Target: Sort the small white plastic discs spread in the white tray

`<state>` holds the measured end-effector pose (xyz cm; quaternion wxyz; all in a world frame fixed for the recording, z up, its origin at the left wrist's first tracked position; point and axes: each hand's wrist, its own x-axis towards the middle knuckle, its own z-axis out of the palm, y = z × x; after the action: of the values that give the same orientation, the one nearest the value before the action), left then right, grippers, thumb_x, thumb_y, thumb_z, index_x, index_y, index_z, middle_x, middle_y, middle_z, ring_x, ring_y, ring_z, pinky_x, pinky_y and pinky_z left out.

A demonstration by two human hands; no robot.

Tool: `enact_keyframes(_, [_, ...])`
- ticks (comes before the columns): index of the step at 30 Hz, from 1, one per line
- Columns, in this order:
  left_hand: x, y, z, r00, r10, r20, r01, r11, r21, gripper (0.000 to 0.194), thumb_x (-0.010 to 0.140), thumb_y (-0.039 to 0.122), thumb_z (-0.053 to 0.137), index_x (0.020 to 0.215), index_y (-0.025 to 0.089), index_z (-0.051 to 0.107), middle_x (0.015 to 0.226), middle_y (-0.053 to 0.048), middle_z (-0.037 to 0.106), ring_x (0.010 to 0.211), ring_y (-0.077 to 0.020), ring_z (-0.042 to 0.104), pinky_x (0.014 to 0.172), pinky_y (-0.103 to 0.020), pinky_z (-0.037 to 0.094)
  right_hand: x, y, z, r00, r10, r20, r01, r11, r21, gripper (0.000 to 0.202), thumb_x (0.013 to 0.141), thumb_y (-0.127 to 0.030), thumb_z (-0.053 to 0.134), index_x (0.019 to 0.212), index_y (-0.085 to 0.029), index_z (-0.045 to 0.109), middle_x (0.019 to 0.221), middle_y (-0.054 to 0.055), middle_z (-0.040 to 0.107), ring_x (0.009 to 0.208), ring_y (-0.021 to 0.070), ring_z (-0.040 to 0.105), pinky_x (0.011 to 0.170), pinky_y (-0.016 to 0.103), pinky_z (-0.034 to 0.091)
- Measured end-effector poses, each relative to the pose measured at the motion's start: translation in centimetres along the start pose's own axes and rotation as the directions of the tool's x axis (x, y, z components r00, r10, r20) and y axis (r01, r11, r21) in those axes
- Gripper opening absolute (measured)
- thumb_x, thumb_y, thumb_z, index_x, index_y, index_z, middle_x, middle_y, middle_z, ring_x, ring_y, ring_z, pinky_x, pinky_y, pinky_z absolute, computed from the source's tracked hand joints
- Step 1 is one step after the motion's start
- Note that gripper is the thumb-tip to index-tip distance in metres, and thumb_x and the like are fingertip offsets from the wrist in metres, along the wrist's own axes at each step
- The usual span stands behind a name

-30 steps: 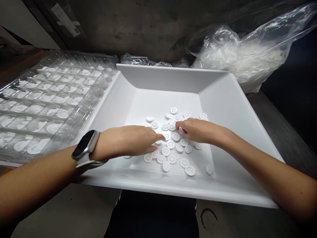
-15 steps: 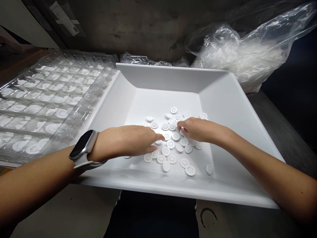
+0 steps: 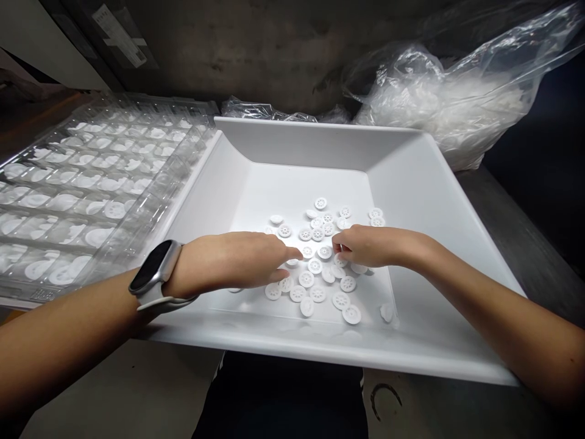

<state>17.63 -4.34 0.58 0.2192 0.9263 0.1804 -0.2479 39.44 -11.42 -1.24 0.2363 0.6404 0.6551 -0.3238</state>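
Observation:
Many small round white plastic wheels (image 3: 306, 278) with spoke-like openings lie scattered over the floor of a deep white tray (image 3: 411, 183). Over the left part of this spread hovers my left hand (image 3: 242, 259), its thumb and index finger stretched apart; the other fingers and the palm are hidden. One wheel shows just below that index fingertip. My right hand (image 3: 365, 245) is among the wheels at centre right, with curled fingers closed at a white wheel (image 3: 339, 261). Part of that wheel is covered by the fingers.
To the left, clear plastic compartment trays (image 3: 68, 177) hold white pieces in rows. A transparent bag (image 3: 457, 110) full of white pieces stands behind the tray at right. Crumpled clear plastic (image 3: 256, 108) lies along the tray's back edge. A watch (image 3: 155, 274) is on my left wrist.
My right hand has drawn back slightly toward me, and a wheel at its fingertips has shifted nearer. A few wheels beside it are now uncovered. My left hand stays almost still.

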Motion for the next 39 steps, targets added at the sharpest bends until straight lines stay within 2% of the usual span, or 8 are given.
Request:
enact_keyframes(18, [0.1,-0.4,0.1,1.000,0.004,-0.005,-0.004,1.000,0.003,0.044,0.090,0.044,0.040,0.134,0.040,0.042,0.112,-0.003,0.068,0.089,-0.0224,0.066,0.066,-0.031,0.046,-0.3,-0.3,-0.4,0.998,0.031,-0.048,-0.031,1.000,0.003,0.025,0.096,-0.038,0.048,0.098,-0.016,0.058,0.086,0.001,0.059,0.066,0.0114,0.055,0.062,0.028,0.049])
enact_keyframes(25, [-0.2,0.0,0.0,1.000,0.015,-0.011,-0.015,1.000,0.024,0.044,0.090,0.040,0.041,0.134,0.037,0.044,0.109,-0.004,0.068,0.088,-0.0225,0.066,0.064,-0.030,0.045,-0.6,-0.2,-0.6,0.993,0.047,-0.111,-0.051,0.998,-0.028,0.027,0.096,-0.039,0.046,0.092,-0.015,0.058,0.080,0.000,0.057,0.061,0.0101,0.052,0.058,0.026,0.046])
enact_keyframes(29, [-0.2,0.0,0.2,0.997,0.059,-0.049,-0.056,0.997,0.052,0.043,0.089,0.041,0.042,0.132,0.038,0.046,0.106,-0.003,0.069,0.084,-0.0212,0.066,0.062,-0.029,0.044,-2.2,0.9,-1.8,0.974,0.014,-0.227,-0.017,1.000,-0.012,0.027,0.095,-0.038,0.046,0.084,-0.015,0.057,0.075,-0.001,0.055,0.059,0.0103,0.049,0.057,0.026,0.043])
enact_keyframes(32, [-0.4,0.4,-0.1,0.988,0.096,-0.123,-0.084,0.991,0.100,0.035,0.090,0.041,0.042,0.121,0.032,0.055,0.104,-0.004,0.069,0.083,-0.0208,0.065,0.064,-0.029,0.043,-4.8,2.5,-3.8,0.912,0.001,-0.409,0.017,0.999,0.041,0.028,0.095,-0.037,0.043,0.081,-0.017,0.055,0.072,-0.001,0.055,0.058,0.0106,0.048,0.055,0.026,0.038])
enact_keyframes(34, [-1.0,1.1,-1.1,0.977,0.111,-0.182,-0.087,0.987,0.137,0.032,0.091,0.041,0.042,0.115,0.029,0.058,0.102,-0.003,0.069,0.084,-0.0203,0.064,0.066,-0.030,0.043,-7.5,3.4,-5.0,0.832,0.014,-0.555,0.041,0.995,0.088,0.029,0.095,-0.037,0.041,0.080,-0.018,0.055,0.072,0.000,0.056,0.060,0.0104,0.049,0.056,0.026,0.036])
enact_keyframes(36, [-2.6,2.0,-2.6,0.963,0.118,-0.242,-0.079,0.983,0.164,0.033,0.092,0.042,0.041,0.119,0.030,0.055,0.104,-0.002,0.068,0.086,-0.0192,0.063,0.068,-0.029,0.043,-10.9,3.5,-5.0,0.701,0.028,-0.712,0.084,0.989,0.122,0.028,0.095,-0.041,0.040,0.083,-0.020,0.055,0.073,0.000,0.056,0.061,0.0102,0.048,0.057,0.027,0.035])
enact_keyframes(37, [-3.8,2.5,-3.4,0.955,0.117,-0.272,-0.070,0.982,0.177,0.034,0.093,0.043,0.040,0.123,0.032,0.052,0.108,0.000,0.067,0.089,-0.0185,0.063,0.071,-0.028,0.043,-12.8,3.1,-4.2,0.611,0.047,-0.790,0.103,0.985,0.138,0.029,0.094,-0.044,0.040,0.084,-0.022,0.055,0.073,0.000,0.056,0.062,0.0108,0.048,0.057,0.028,0.035])
enact_keyframes(39, [-7.2,3.5,-4.7,0.933,0.105,-0.344,-0.045,0.983,0.178,0.039,0.094,0.047,0.036,0.130,0.035,0.044,0.118,0.002,0.064,0.097,-0.0178,0.061,0.078,-0.028,0.043,-16.4,1.6,-1.1,0.468,0.080,-0.880,0.156,0.973,0.171,0.030,0.092,-0.054,0.042,0.083,-0.027,0.053,0.069,0.000,0.052,0.060,0.0131,0.045,0.052,0.029,0.033])
